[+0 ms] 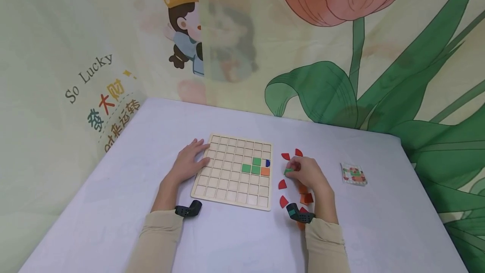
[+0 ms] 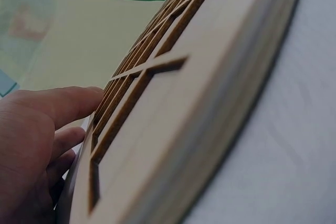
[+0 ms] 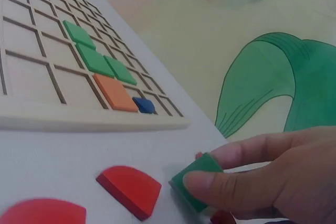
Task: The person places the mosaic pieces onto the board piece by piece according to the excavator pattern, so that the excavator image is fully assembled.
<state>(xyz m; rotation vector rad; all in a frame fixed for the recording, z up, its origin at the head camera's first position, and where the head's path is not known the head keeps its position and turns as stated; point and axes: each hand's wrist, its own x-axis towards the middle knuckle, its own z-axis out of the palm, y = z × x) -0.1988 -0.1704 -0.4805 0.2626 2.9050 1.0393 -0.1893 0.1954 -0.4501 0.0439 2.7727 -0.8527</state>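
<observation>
A wooden grid board [image 1: 227,180] lies on the table, with green square tiles [image 1: 246,168], an orange square tile [image 1: 265,171] and a blue piece [image 1: 267,163] in its right-hand cells. My left hand [image 1: 188,161] rests at the board's left edge, fingers spread; in the left wrist view its thumb touches the rim. Right of the board, my right hand [image 1: 305,172] pinches a green square tile [image 3: 197,182] between thumb and fingers, just above the table. Red quarter-round pieces [image 3: 131,190] lie beside that hand.
Orange pieces [image 1: 306,198] and more red pieces [image 1: 283,201] lie under and around the right wrist. Farther right sits a small stack of patterned cards [image 1: 353,174]. A printed cloth backdrop [image 1: 235,92] stands behind the table [image 1: 113,205].
</observation>
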